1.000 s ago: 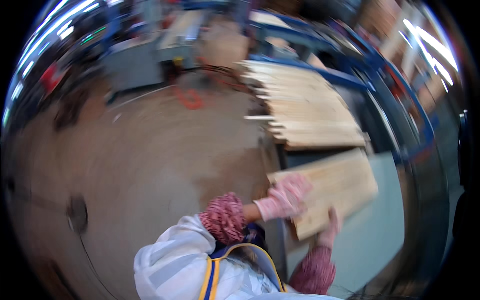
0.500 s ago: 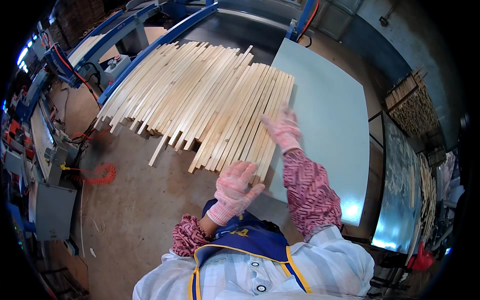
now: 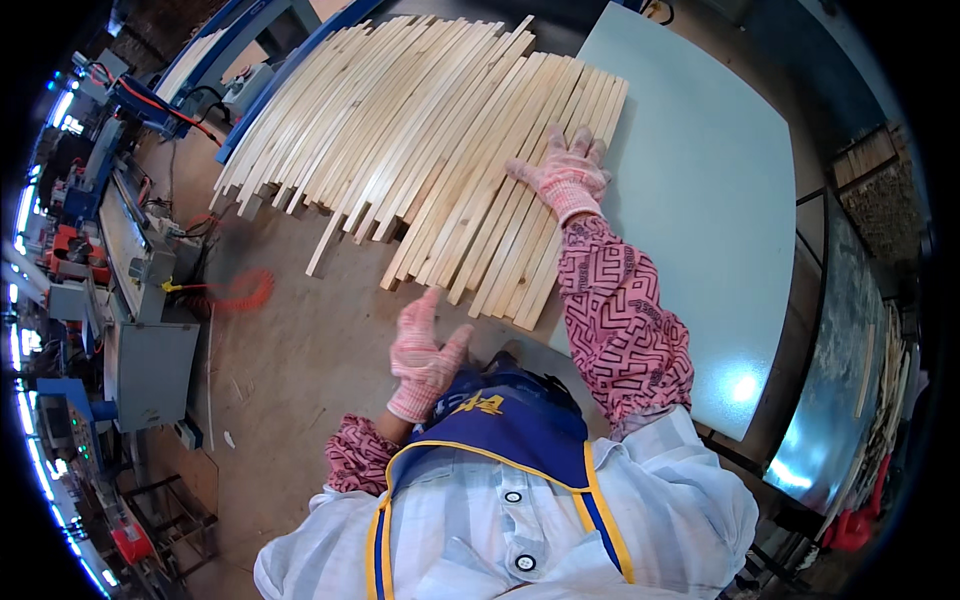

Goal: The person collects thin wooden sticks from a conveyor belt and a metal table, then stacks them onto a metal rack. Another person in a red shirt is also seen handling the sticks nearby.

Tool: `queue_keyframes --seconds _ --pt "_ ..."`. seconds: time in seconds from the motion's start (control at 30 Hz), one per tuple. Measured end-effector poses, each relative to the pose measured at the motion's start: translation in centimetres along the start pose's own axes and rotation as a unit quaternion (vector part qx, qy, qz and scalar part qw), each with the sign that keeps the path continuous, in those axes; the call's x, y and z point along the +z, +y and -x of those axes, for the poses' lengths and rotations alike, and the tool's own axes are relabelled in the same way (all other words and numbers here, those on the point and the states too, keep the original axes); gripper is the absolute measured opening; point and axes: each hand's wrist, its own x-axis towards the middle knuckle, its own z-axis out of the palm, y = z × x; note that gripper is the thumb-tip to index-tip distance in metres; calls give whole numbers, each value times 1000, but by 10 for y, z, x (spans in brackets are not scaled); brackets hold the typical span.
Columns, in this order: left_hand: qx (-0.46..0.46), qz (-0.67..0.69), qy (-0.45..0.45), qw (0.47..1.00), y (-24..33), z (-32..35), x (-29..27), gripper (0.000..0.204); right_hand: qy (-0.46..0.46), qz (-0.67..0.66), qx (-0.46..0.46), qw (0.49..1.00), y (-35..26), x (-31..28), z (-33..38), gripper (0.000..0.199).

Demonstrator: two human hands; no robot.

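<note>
Strips of pale wood [image 3: 400, 130], seen in the head view, lie side by side in a broad, slanting row across the upper middle; their near ends are uneven, and one strip [image 3: 328, 240] juts out past its neighbours toward the floor [image 3: 290, 390]; the rightmost strips lie along the left part of a smooth, pale grey-green desk [image 3: 710, 200]. The right hand [image 3: 570, 182], in a pink-and-white knitted glove, rests on top of the strips near the right edge of the row, its fingers fanned and its thumb stretched out to the left; the left hand [image 3: 425, 360], gloved alike, is raised just below the near ends, its fingers pointing up toward them and its thumb held apart, with nothing in its grasp; whether its fingertips touch the wood I cannot tell. Pink patterned sleeve covers [image 3: 625, 320] wrap both forearms; a dark blue apron [image 3: 510, 450] with yellow trim hangs over a pale striped shirt [image 3: 650, 510]. A blue frame [image 3: 290, 80] runs along the far left side of the row; a coiled orange-red hose [image 3: 245, 290] lies to the left, near a grey cabinet [image 3: 152, 375]; at the right, a shiny metal sheet [image 3: 825, 410] stands beyond the desk, a thin slat [image 3: 864, 370] lying on it.
</note>
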Motion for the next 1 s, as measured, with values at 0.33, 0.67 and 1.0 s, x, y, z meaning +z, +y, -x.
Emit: queue_keyframes --seconds 0.33,0.67,1.0 --pt "303 6 -24 953 30 -13 14 42 -53 49 16 997 65 -23 -1 100" --pt "102 -359 -134 918 55 -100 48 60 -12 15 55 998 87 -18 20 98" --pt "150 -141 -73 976 71 -92 71 54 1 47 58 997 104 -9 27 95"
